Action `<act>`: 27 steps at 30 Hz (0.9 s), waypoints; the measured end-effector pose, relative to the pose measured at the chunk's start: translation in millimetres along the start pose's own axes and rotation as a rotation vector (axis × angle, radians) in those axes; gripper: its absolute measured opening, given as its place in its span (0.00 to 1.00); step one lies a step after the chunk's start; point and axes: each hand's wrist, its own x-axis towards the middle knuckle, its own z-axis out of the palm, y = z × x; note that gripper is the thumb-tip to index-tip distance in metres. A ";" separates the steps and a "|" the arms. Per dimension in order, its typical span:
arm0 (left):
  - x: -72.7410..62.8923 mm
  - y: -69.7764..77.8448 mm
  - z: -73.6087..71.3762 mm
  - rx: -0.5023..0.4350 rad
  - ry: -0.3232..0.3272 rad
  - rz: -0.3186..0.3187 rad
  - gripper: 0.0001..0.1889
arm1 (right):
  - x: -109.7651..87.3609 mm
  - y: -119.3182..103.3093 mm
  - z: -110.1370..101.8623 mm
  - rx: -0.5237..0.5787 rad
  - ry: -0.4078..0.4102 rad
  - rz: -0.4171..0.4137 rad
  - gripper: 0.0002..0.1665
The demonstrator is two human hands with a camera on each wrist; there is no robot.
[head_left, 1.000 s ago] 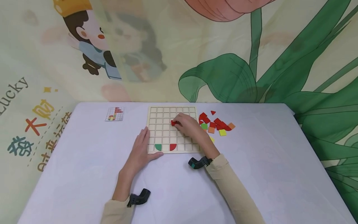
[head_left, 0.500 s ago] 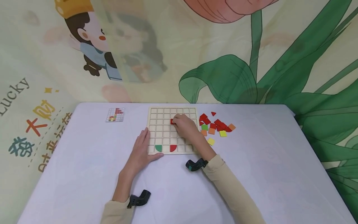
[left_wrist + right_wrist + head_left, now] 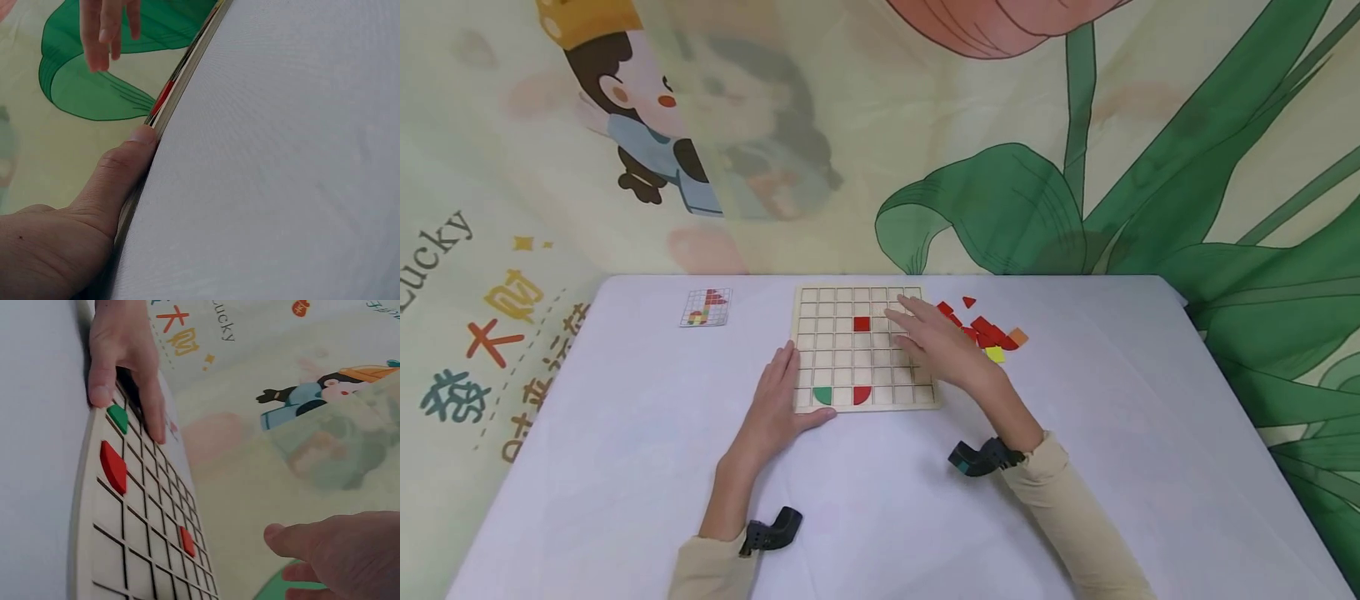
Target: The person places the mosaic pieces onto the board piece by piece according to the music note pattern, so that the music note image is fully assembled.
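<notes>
A pale wooden grid board (image 3: 842, 358) lies flat on the white table. My left hand (image 3: 778, 408) rests at its lower left corner, straight fingers along the left side and thumb along the front edge. A red square tile (image 3: 861, 324) sits in a cell of the upper middle part. In the front row are a green quarter-circle tile (image 3: 823, 395) and a red quarter-circle tile (image 3: 861, 395). Over the board's right side hovers my right hand (image 3: 947, 346), fingers spread and holding nothing; the right wrist view shows that hand (image 3: 350, 550) raised above the board.
Beside the board's right edge lies a pile of loose red tiles (image 3: 988, 331), with an orange tile (image 3: 1017, 337) and a yellow tile (image 3: 995, 354); my right hand hides part of it. A pattern card (image 3: 705, 307) lies at the back left. Behind the table hangs a printed cloth (image 3: 820, 250).
My right hand has let go of the red square tile, which stays in its cell, and has moved right with its fingers spreading. My left hand has stayed at the board's corner.
</notes>
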 end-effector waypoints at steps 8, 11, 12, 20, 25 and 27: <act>-0.5 0.8 0.4 -0.018 0.006 -0.004 0.60 | -30.7 37.3 -45.0 0.003 0.131 0.092 0.31; -0.1 0.4 1.3 -0.009 0.005 -0.002 0.60 | -35.7 47.6 -56.5 0.018 0.153 0.143 0.31; 0.3 0.6 1.6 -0.005 0.006 -0.001 0.60 | -36.9 50.8 -59.5 0.021 0.162 0.154 0.31; -0.7 -0.1 3.7 -0.003 -0.005 0.003 0.60 | -44.5 67.5 -71.8 0.026 0.147 0.197 0.30; 0.1 0.1 2.8 -0.001 0.003 0.006 0.60 | -46.5 80.0 -75.5 0.013 0.131 0.219 0.29; 0.8 0.2 2.3 0.002 0.007 0.014 0.60 | -46.6 83.7 -75.4 0.009 0.123 0.232 0.28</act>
